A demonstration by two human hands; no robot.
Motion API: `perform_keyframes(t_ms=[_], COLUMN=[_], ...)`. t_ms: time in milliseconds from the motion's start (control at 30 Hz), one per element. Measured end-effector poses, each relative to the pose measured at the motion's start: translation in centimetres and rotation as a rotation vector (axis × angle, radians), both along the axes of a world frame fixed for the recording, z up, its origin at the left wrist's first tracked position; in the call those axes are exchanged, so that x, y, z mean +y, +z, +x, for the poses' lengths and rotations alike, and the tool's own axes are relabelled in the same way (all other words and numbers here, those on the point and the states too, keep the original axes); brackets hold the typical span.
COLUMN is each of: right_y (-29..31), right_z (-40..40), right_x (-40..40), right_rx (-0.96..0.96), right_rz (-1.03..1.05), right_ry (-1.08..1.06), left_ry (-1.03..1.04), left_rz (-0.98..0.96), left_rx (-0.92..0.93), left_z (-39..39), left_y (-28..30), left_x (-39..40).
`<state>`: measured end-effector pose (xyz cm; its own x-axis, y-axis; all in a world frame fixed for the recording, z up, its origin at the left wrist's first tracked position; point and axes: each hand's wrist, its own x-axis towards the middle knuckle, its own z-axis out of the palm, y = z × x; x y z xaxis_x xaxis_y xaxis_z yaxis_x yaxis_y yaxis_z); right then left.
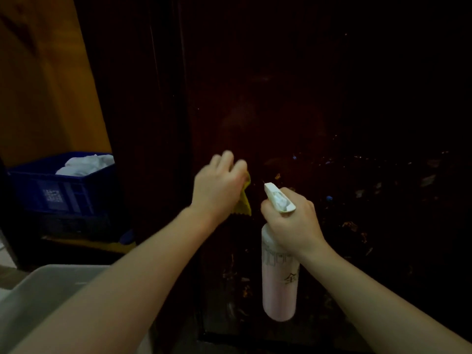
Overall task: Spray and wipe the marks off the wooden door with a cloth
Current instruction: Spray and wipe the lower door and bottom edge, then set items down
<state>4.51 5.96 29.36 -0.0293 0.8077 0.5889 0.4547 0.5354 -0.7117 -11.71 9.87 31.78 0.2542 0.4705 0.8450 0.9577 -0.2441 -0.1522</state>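
Observation:
A dark brown wooden door point(281, 98) fills the middle and right of the view, dimly lit, with pale and orange specks and marks point(352, 226) scattered over its lower right part. My left hand point(217, 187) presses a yellow cloth point(244, 203) against the door panel; the hand is blurred. Just to its right, my right hand point(293, 218) grips the neck of a pale pink spray bottle point(279, 284) with a white nozzle point(274, 194) pointing up and left at the door.
A blue plastic crate point(58, 190) holding white cloth or bags stands at the left against an orange-brown wall point(46, 72). A grey-white plastic bin point(43, 297) sits at the bottom left, close to my left forearm.

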Motion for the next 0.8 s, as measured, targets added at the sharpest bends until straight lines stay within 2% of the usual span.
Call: perform_keyframes(t_ms=[133, 200, 300, 367, 500, 667, 800], right_y=[0.3, 0.3, 0.0, -0.1, -0.2, -0.3, -0.2], right_z=[0.5, 0.5, 0.9, 1.5, 2.3, 2.8, 3.1], right_x=[0.0, -0.1, -0.2, -0.1, -0.1, -0.1, 0.5], right_rx=[-0.02, -0.058, -0.007, 0.03, 0.012, -0.041, -0.029], right_rz=[-0.052, -0.071, -0.03, 0.019, 0.005, -0.059, -0.025], right_ry=[0.055, 0.067, 0.023, -0.026, -0.055, -0.017, -0.029], left_ry=[-0.057, -0.087, -0.124, -0.109, -0.086, -0.093, -0.085], left_rz=[-0.07, -0.061, 0.04, 0.083, 0.093, 0.065, 0.059], left_rx=[0.029, -0.05, -0.237, -0.267, -0.203, -0.054, 0.013], left_z=[-0.4, -0.9, -1.2, -0.9, 0.4, 1.1, 1.1], left_y=[-1.0, 0.1, 2.7, 4.0, 4.1, 1.3, -0.3], left_x=[0.0, 0.0, 0.3, 0.8, 1.1, 0.7, 0.7])
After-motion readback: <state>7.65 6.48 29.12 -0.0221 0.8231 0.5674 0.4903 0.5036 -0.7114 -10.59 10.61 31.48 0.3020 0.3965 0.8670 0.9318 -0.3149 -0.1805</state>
